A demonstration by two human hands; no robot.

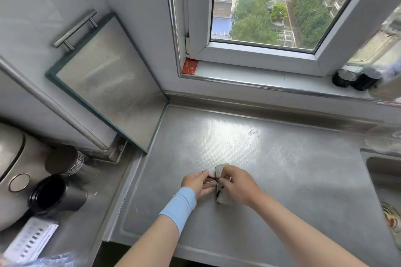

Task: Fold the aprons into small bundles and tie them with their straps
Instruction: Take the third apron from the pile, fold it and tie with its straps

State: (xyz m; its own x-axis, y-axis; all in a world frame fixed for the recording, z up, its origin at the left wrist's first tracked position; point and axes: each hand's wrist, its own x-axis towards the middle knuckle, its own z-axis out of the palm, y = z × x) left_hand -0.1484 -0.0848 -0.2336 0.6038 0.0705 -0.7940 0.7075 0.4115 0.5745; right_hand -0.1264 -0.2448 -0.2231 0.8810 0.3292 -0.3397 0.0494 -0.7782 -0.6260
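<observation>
1. The folded apron bundle lies on the steel counter, toward its front.
2. The left grip pinches the dark strap just left of the bundle.
3. The right grip lies over the bundle, fingers pinching the same strap.

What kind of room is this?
Probably a home kitchen. A steel counter runs under the window, a sink is set into it at the right, and what looks like a rice cooker stands at the left.
</observation>
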